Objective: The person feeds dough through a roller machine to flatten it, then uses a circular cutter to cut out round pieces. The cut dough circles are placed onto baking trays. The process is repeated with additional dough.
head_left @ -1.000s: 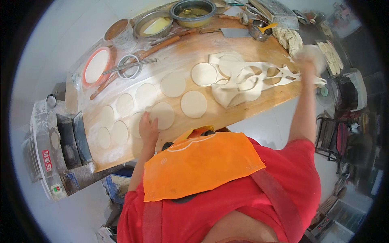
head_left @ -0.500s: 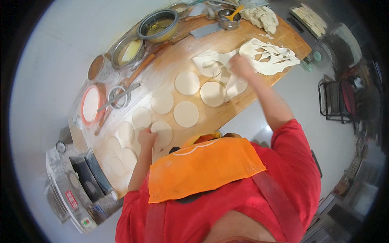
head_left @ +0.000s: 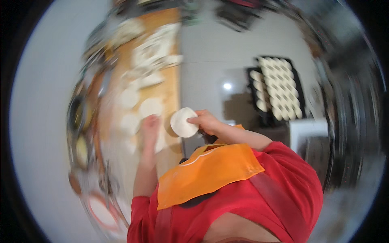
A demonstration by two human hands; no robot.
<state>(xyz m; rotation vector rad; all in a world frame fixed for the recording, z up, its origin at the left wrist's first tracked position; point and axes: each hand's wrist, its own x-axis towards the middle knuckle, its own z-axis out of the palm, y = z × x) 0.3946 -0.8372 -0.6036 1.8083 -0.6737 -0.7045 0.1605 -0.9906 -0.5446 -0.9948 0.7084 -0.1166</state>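
In my right hand (head_left: 207,122) a flat white dough round (head_left: 183,122) is held up off the table's near edge, thumb on top and fingers beneath. Whether it is one round or a stack I cannot tell. My left hand (head_left: 150,126) is over the wooden table, its fingers bunched and blurred, beside a dough round (head_left: 152,106). What those fingers hold, if anything, is hidden. Further rounds (head_left: 129,98) lie to the left of it. Beyond them a cut-out sheet of dough scraps (head_left: 156,48) spreads over the far part of the table (head_left: 173,85).
On the right stands a dark tray (head_left: 300,94) with rows of pale dough pieces. A dough lump (head_left: 129,31) lies at the table's far end. Bowls (head_left: 82,152), a long rolling pin (head_left: 97,141) and a red-rimmed flour tub (head_left: 103,211) line the left side.
The view has swung right, bringing the dark tray in. My right hand has left the dough scraps and come nearer, now with a dough round in it. My left hand stays among the rounds.
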